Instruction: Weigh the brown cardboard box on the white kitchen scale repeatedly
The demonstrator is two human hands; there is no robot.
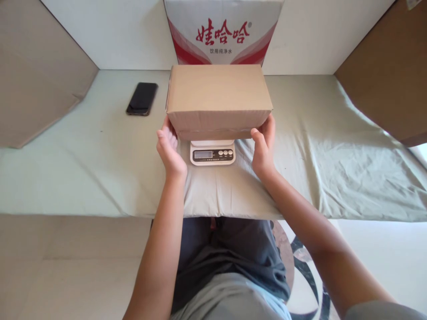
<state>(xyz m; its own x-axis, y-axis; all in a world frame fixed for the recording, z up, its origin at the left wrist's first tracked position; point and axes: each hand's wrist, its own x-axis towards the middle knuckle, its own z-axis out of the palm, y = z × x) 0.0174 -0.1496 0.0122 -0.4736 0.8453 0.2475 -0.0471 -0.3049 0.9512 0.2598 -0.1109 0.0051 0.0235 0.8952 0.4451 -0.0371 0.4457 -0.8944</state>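
Note:
A closed brown cardboard box (220, 89) is over a small white kitchen scale (213, 153), hiding most of its weighing plate. Whether the box rests on the plate or hangs just above it, I cannot tell. My left hand (169, 149) grips the box at its lower left side, fingers partly hidden behind the edge. At the lower right corner, my right hand (264, 146) holds it, thumb against the front face and the other fingers out of sight. The scale's grey display and several round buttons face me; any digits are too faint to read.
A black smartphone (142, 98) lies left of the box on the pale green cloth (100, 169). Behind stands a white and red carton (225, 33) against a white wall. Large brown panels (36, 71) flank both sides. The table's front edge is close to my body.

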